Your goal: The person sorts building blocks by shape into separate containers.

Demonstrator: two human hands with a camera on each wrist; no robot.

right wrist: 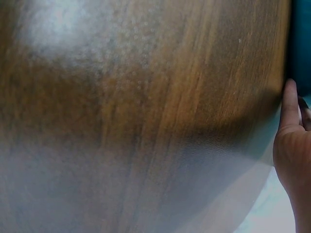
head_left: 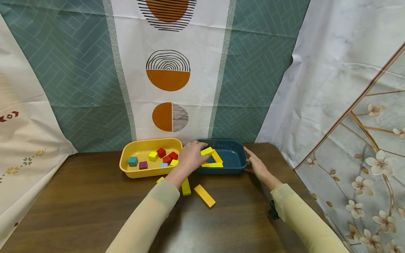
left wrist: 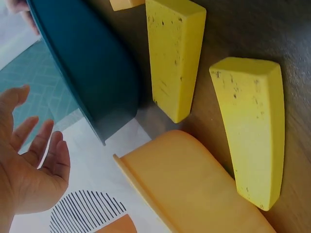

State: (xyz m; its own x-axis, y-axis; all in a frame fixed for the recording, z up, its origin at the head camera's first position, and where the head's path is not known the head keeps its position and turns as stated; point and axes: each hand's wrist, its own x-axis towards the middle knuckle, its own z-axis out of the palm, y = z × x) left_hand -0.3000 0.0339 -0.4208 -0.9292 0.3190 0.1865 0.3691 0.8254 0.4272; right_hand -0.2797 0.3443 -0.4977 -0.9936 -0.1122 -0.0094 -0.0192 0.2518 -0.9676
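My left hand (head_left: 189, 156) is over the left end of a dark blue plastic bin (head_left: 233, 159), its fingertips close by a yellow block (head_left: 207, 151). In the left wrist view its fingers (left wrist: 36, 145) are spread and loosely bent, with nothing between them. Other yellow and orange blocks lie inside the bin, partly covered by this hand. My right hand (head_left: 257, 167) is at the bin's right end, fingers against the outer wall and rim. In the right wrist view a straight finger (right wrist: 289, 104) lies along the bin's side.
Left of the blue bin stands a yellow bin (head_left: 139, 174) with several small coloured cubes. On the wooden table in front lie a yellow block (head_left: 186, 188), an orange-yellow block (head_left: 205, 196) and another yellow block (head_left: 160, 179) partly behind my left wrist. Patterned cloth (head_left: 246, 88) hangs behind.
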